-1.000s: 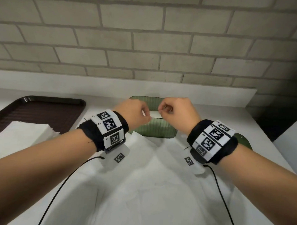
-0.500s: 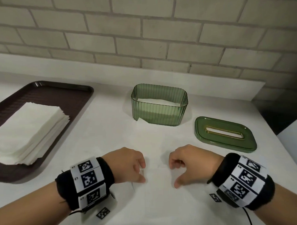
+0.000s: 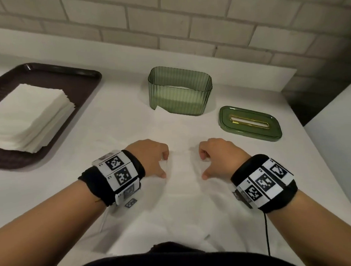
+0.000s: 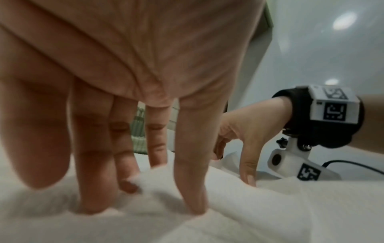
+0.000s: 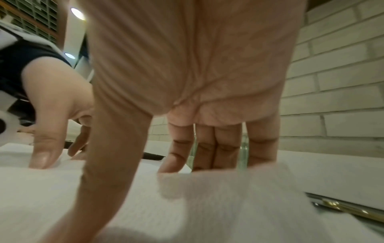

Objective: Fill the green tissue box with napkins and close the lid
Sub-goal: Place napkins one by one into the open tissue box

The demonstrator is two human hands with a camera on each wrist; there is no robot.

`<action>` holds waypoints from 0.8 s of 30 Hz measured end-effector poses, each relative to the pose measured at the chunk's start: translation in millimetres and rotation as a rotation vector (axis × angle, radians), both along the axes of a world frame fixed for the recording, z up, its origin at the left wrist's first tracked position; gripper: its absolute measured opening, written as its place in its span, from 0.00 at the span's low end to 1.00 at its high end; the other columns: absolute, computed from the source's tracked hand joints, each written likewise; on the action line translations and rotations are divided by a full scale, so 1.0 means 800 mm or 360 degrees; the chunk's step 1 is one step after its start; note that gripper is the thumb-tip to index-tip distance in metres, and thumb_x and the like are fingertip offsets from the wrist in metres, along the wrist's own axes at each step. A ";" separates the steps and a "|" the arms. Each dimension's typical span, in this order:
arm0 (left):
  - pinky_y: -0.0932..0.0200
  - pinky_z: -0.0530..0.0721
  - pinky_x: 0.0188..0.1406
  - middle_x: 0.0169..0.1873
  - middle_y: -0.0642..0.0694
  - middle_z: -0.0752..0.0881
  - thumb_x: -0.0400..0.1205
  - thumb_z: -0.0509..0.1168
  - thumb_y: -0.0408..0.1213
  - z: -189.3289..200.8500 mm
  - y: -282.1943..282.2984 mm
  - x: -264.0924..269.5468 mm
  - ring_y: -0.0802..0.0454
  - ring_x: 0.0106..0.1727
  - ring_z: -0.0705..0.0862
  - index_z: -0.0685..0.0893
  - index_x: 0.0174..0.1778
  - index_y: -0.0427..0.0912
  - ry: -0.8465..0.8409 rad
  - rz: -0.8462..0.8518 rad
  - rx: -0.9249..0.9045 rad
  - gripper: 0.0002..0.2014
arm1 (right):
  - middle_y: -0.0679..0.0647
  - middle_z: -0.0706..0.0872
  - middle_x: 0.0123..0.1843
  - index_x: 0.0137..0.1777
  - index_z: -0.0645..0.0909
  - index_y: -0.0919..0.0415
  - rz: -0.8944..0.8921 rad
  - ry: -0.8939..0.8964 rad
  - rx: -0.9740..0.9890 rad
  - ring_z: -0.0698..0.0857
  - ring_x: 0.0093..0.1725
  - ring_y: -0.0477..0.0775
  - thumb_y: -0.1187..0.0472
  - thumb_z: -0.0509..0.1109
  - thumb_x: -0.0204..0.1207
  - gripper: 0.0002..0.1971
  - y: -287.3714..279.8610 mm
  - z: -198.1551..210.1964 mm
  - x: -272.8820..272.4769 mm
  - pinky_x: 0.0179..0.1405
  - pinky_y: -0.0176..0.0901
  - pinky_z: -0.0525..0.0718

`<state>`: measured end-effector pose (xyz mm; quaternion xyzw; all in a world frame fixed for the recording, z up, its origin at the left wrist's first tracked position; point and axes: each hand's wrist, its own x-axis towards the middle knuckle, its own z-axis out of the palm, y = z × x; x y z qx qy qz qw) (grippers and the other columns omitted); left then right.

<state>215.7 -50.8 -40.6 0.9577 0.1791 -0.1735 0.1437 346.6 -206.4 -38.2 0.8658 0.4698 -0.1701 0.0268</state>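
Observation:
A large white napkin [image 3: 183, 202] lies spread on the table in front of me. My left hand [image 3: 165, 166] and right hand [image 3: 203, 167] rest on its far part side by side, straight fingers and spread thumbs pressing down. In the wrist views the paper bulges up between each thumb and the fingers [image 4: 93, 197] [image 5: 207, 148]. The ribbed green tissue box [image 3: 179, 101] stands open behind the hands with white paper low inside. Its green lid [image 3: 250, 121], with a gold-edged slot, lies flat to the box's right.
A dark brown tray [image 3: 79, 72] at the left holds a stack of white napkins [image 3: 26, 116]. A brick wall and a white ledge run along the back. The table's right edge drops off beyond the lid. Cables trail from both wristbands.
A second ago both hands held the napkin up in front of the box. They came down and towards me, laying it on the table, and have barely moved in the last half second.

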 end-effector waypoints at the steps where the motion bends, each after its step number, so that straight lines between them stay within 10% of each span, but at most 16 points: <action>1: 0.57 0.77 0.56 0.55 0.52 0.82 0.73 0.72 0.50 0.000 -0.001 -0.001 0.50 0.57 0.79 0.77 0.60 0.49 -0.0018 -0.0016 0.0033 0.22 | 0.48 0.77 0.49 0.49 0.72 0.51 -0.0058 0.0037 0.0007 0.80 0.49 0.55 0.50 0.82 0.60 0.24 0.000 0.000 -0.001 0.45 0.44 0.79; 7: 0.59 0.74 0.52 0.58 0.47 0.84 0.80 0.65 0.44 0.000 -0.002 -0.001 0.46 0.60 0.80 0.83 0.57 0.44 -0.0183 0.0022 0.0098 0.13 | 0.46 0.77 0.50 0.55 0.74 0.51 -0.0248 0.0105 -0.0025 0.80 0.53 0.55 0.48 0.83 0.58 0.28 -0.002 0.004 -0.001 0.53 0.48 0.83; 24: 0.58 0.77 0.51 0.56 0.43 0.86 0.82 0.62 0.43 0.001 0.010 -0.005 0.44 0.58 0.82 0.86 0.54 0.41 -0.0257 0.0080 -0.0143 0.12 | 0.45 0.81 0.35 0.38 0.78 0.50 -0.0180 -0.0044 0.0175 0.77 0.36 0.45 0.54 0.76 0.70 0.08 -0.015 0.080 0.003 0.32 0.33 0.71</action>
